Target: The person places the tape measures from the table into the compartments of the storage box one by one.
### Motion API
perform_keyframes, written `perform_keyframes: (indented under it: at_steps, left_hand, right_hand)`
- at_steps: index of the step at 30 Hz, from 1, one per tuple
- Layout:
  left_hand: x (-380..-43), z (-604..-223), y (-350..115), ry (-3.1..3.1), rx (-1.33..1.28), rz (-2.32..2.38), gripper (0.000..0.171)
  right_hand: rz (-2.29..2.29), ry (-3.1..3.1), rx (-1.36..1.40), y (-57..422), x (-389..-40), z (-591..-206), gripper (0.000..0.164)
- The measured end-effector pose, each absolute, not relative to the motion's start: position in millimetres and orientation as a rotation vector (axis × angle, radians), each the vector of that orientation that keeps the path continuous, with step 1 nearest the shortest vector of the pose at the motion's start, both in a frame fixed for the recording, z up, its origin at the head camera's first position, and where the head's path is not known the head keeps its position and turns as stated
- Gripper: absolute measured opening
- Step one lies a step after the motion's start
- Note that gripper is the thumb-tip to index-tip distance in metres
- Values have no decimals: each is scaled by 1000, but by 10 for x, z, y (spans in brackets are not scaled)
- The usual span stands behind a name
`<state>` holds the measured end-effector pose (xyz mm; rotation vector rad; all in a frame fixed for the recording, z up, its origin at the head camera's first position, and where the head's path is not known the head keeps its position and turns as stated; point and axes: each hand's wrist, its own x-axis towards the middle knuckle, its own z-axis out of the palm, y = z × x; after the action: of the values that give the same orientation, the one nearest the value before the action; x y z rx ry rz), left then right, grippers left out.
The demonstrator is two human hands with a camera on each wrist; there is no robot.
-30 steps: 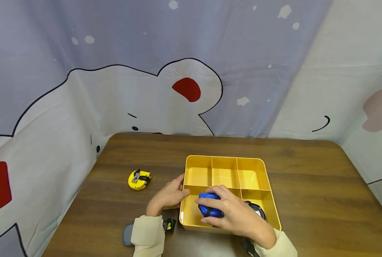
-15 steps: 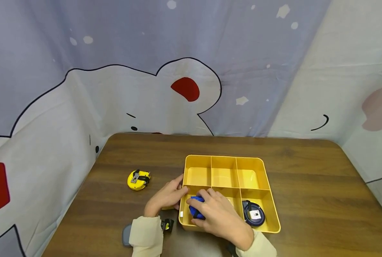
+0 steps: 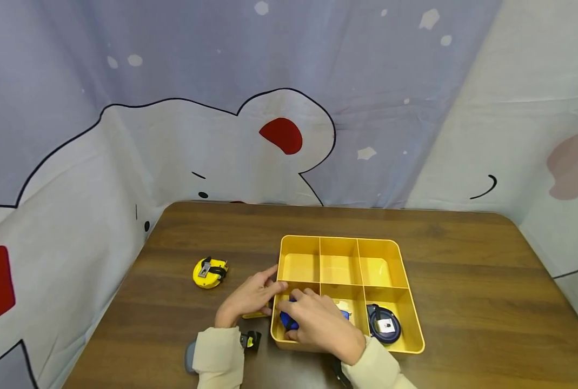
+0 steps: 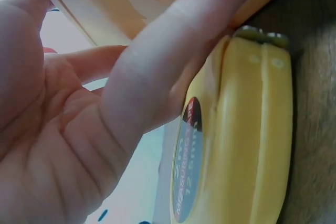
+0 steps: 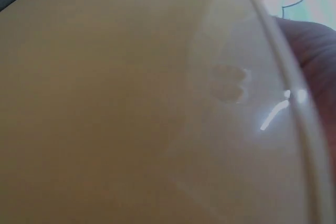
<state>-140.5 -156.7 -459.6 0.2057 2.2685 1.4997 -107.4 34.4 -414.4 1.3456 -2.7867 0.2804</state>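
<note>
My right hand (image 3: 320, 324) reaches into the front left compartment of a yellow divided box (image 3: 339, 285) and holds a blue tape measure (image 3: 286, 319), mostly hidden under its fingers. Over the box's left rim lies the thumb of my left hand (image 3: 250, 296), with the fingers against the outer wall. Close beside those fingers is a yellow tape measure (image 4: 241, 140), standing on edge in the left wrist view and lettered "MEASURING TAPE". A dark navy tape measure (image 3: 385, 327) lies in the front right compartment. The right wrist view is mostly filled by the box's outer wall (image 5: 131, 103).
Farther left on the wooden table (image 3: 439, 259) lies a round yellow tape measure (image 3: 210, 272) with a black strap. A grey rounded object (image 3: 190, 356) is partly behind my left sleeve. Something blue (image 3: 345, 314) shows in the front middle compartment, mostly covered by my right hand.
My right hand has moved left with the blue tape measure, lowering it into the front left compartment. The navy tape measure has come fully into view. My left hand has stayed at the box's side.
</note>
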Motion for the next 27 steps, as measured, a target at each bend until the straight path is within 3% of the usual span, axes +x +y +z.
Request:
perform_keyframes:
  at_steps: [20, 27]
  left_hand:
    - [-1395, -4547, -1537, 2311, 146, 1498, 64]
    - [-1403, -4556, -1533, 2314, 139, 1475, 66]
  right_hand:
    - [198, -2861, 1413, 191, -1155, -4230, 24]
    - [184, -2914, 1429, 190, -1157, -4227, 29]
